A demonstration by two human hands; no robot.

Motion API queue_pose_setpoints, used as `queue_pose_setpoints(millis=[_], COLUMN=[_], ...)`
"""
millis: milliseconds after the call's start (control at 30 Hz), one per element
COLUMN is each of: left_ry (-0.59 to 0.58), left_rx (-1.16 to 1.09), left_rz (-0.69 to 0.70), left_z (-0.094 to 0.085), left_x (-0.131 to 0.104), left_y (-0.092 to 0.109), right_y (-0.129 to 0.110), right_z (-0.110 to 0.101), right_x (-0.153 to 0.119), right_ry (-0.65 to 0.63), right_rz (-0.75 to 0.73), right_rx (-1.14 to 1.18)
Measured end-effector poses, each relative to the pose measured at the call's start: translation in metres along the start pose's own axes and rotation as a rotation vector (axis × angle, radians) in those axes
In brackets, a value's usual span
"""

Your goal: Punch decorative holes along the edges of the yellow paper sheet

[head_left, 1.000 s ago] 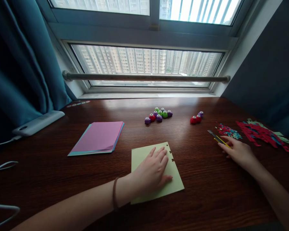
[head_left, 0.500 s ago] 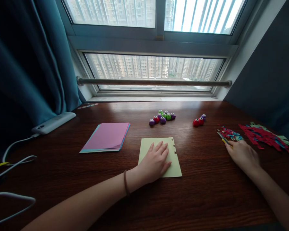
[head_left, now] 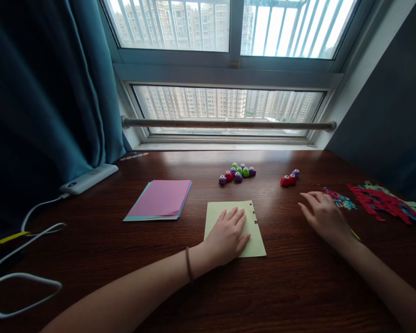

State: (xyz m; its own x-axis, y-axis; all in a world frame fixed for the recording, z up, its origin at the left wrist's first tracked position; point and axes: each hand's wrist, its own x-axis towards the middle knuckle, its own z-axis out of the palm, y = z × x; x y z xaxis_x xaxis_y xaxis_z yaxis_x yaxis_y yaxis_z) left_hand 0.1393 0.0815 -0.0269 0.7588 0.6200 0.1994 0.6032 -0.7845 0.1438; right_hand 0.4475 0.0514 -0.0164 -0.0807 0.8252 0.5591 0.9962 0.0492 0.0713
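Head view: Across a dark red-brown wooden table (head_left: 263, 298), a person's bare forearms (head_left: 138, 286) are cut off low in view. A pale yellow-green paper sheet (head_left: 213, 214) lies mid-table, its lower left corner hidden from me by the left hand (head_left: 226, 238), pressed flat, fingers slightly apart. The right hand (head_left: 327, 218), palm down, loosely open and released, sits near tiny red and blue scraps (head_left: 341, 200); what its palm covers, I cannot tell. A thin yellow sliver (head_left: 356, 235) shows beside that wrist, the rest concealed.
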Motion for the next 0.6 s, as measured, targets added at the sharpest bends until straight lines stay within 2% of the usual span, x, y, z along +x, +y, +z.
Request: queue_pose_setpoints(millis=[133,200,267,367,433,500,600], left_ry=[0.008,0.01,0.009,0.008,0.009,0.009,0.008], left_rx=[-0.011,-0.015,-0.019,-0.022,-0.023,-0.026,-0.031], left_rz=[-0.014,-0.01,-0.006,-0.008,-0.01,-0.014,-0.021], left_z=[-0.001,-0.001,-0.001,0.0,0.0,0.0,-0.001], left_x=[0.0,0.0,-0.001,-0.002,-0.002,-0.002,-0.001], left_y=[0.0,-0.001,-0.002,-0.002,-0.002,-0.002,-0.002], right_y=[-0.06,-0.085,-0.1,-0.104,-0.1,-0.096,-0.094], right_z=[0.015,0.033,0.054,0.088,0.105,0.115,0.119], right_x=[0.048,0.074,0.099,0.126,0.134,0.135,0.131], right_ry=[-0.056,-0.043,0.0,0.036,0.039,0.029,0.012], right_rz=[-0.198,-0.315,-0.371,-0.38,-0.384,-0.395,-0.398], right_rx=[0.405,0.473,0.496,0.514,0.525,0.536,0.551])
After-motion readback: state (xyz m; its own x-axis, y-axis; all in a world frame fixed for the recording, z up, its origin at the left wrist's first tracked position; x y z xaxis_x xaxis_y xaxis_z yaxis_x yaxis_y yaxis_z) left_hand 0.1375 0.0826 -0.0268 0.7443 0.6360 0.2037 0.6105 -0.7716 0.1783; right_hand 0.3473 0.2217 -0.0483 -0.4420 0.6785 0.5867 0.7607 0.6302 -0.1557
